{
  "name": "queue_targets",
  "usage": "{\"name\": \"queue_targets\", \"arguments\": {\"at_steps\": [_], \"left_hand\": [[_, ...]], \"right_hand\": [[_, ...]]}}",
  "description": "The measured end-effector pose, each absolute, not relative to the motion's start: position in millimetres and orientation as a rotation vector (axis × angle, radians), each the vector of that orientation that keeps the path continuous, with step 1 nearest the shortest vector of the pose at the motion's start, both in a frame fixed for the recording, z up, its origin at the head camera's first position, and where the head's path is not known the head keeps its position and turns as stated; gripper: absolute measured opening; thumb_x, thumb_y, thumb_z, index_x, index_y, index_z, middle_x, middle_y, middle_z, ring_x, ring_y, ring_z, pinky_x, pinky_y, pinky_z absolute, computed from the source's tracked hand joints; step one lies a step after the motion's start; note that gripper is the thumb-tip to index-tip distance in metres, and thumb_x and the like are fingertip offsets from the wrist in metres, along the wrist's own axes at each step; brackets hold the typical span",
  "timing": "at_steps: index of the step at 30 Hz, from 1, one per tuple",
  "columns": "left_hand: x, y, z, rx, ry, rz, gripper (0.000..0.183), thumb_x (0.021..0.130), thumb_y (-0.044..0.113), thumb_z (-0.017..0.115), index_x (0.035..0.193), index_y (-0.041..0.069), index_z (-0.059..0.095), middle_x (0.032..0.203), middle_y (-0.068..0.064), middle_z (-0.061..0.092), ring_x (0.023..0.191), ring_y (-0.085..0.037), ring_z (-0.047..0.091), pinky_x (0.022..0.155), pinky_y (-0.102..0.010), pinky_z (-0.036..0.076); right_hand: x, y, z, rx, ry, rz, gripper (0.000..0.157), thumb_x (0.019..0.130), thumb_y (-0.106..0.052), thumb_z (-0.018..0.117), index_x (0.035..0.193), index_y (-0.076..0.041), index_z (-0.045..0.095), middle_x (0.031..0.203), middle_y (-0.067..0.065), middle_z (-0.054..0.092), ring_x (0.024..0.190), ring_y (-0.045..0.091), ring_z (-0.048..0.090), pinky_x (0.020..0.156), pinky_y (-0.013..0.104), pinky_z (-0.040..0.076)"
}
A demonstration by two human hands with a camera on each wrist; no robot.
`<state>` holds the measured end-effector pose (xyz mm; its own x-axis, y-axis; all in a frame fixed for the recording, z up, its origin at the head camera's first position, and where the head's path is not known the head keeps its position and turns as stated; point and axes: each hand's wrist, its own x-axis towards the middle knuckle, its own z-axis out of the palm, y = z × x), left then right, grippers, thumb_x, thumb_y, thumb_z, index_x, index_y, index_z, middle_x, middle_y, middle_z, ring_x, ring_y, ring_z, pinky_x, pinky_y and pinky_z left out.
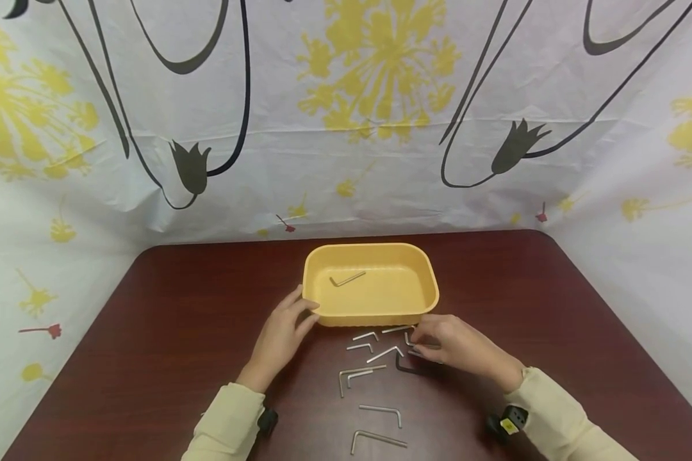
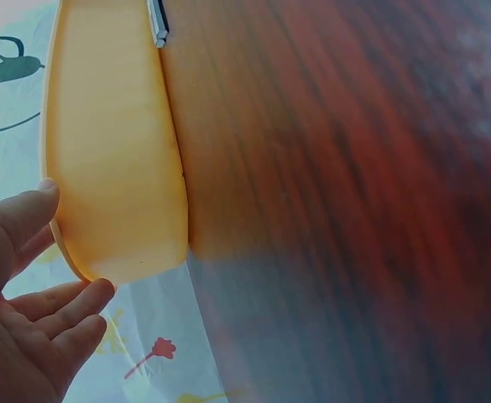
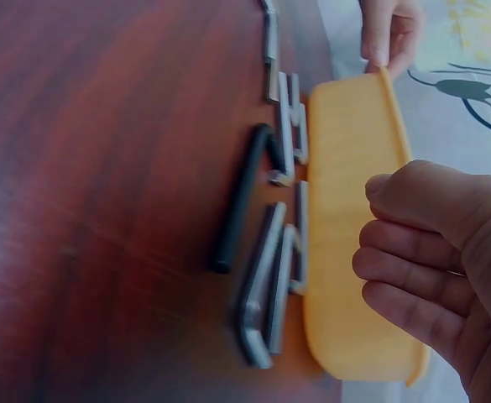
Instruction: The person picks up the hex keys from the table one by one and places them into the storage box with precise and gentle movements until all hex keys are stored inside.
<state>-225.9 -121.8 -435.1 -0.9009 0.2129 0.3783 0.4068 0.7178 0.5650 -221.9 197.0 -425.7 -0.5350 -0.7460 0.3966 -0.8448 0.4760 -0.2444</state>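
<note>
A yellow plastic tray (image 1: 375, 314) stands on the dark table with one hex key (image 1: 348, 279) inside. My left hand (image 1: 282, 333) holds the tray at its left front corner, thumb and fingers at the rim (image 2: 50, 159). My right hand (image 1: 455, 342) is at the tray's front right corner, above several hex keys, its fingers loosely bent. In the right wrist view nothing shows between its fingers (image 3: 413, 269). Just below it lie a black hex key (image 3: 243, 197) and silver hex keys (image 3: 262, 285) along the tray's front wall (image 3: 346, 252).
Closer to the table's front lie more L-shaped keys: a nested pair (image 1: 360, 371), a single key (image 1: 380, 408) and a brassy key (image 1: 378, 438). A patterned cloth (image 1: 346, 192) hangs behind the reddish-brown table (image 1: 219, 288) and along both sides.
</note>
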Motion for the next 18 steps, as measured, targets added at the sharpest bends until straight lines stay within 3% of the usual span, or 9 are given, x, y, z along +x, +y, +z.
{"name": "queue_targets", "arguments": {"at_steps": [18], "left_hand": [[-226,-122,-435,-0.484,-2.645,-0.966,0.019,0.083,0.016,0.071,0.101,0.010,0.068,0.135,-0.020,0.047,0.122,-0.033,0.046,0.094,-0.046,0.043]], "right_hand": [[-203,197,-444,1.393,-2.603,0.632,0.012,0.072,-0.008,0.076,0.081,-0.010,0.068,0.078,-0.009,0.057,0.069,-0.002,0.053,0.060,0.011,0.044]]}}
